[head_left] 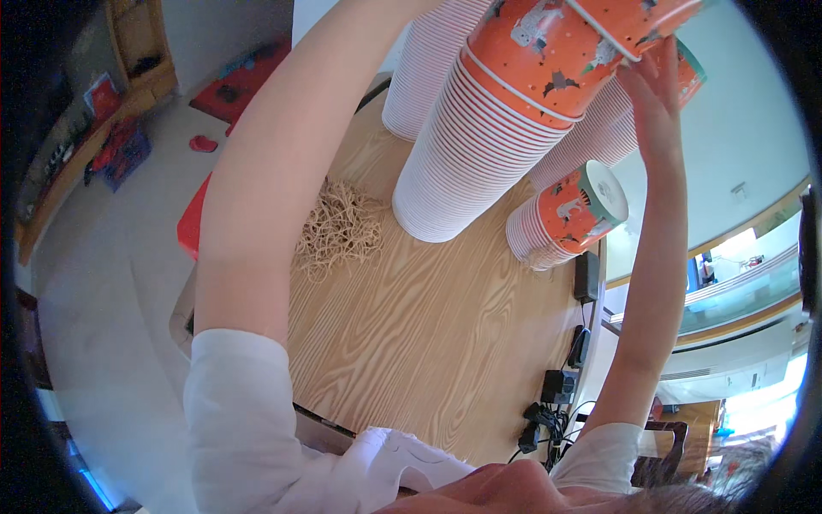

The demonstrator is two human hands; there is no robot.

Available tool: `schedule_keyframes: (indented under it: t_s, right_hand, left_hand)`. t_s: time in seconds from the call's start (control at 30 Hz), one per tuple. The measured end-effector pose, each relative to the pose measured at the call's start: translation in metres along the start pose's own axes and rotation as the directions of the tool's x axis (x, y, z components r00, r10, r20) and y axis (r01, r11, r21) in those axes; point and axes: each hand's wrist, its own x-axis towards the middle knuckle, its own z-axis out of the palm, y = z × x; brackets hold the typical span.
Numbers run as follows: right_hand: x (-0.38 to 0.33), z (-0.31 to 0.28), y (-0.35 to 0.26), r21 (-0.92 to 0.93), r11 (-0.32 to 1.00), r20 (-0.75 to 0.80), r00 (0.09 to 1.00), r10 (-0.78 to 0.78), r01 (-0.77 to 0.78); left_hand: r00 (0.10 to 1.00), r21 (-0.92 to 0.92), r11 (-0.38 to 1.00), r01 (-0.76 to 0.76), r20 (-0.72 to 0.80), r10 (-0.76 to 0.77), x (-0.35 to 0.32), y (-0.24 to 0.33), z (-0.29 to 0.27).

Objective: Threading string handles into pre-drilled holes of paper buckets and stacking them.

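A tall stack of nested paper cups (471, 154) stands upside down on the table, white rims below and orange printed sides with bats at the top. Against the rim of an orange paper cup (638, 21) at its top, my right hand (658, 103) has its thumb and fingers curled, partly hidden by the cup. My left forearm (274, 146) reaches up past the upper edge, so that hand is out of view. More cup stacks (419, 77) rise behind. To the right is a short stack of orange cups (572, 214). Tan rubber bands (342, 227) lie heaped left of the tall stack.
The wood-grain table (402, 351) has black power adapters (561, 387) and tangled cables along its right edge. A red seat (193, 214) shows beyond the left edge. Red items (203, 144) lie on the floor. A white air conditioner (728, 373) is at the far right.
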Motion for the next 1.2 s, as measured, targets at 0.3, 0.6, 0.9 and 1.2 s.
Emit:
schedule_keyframes:
  t_s: [0.3,0.6,0.9,1.2]
  right_hand:
    - [-0.045,-0.015,-0.097,-0.432,0.898,-0.491,0.811,-0.318,0.090]
    - [-0.192,0.042,-0.116,-0.440,0.840,-0.075,0.945,0.317,-0.317]
    - [-0.265,0.069,-0.024,-0.670,0.630,0.246,0.683,0.688,-0.393]
    - [-0.256,0.074,-0.024,-0.689,0.481,0.188,0.508,0.840,-0.542]
  left_hand:
    - [0.963,0.299,0.954,-0.001,-0.258,0.082,-0.044,0.123,0.001]
    - [0.942,0.160,0.948,0.276,-0.241,-0.234,-0.227,0.073,0.071]
    - [0.636,-0.069,0.641,0.764,-0.083,-0.767,-0.337,-0.038,0.109]
    - [0.512,0.509,0.326,0.797,-0.282,-0.811,-0.323,-0.100,0.081]
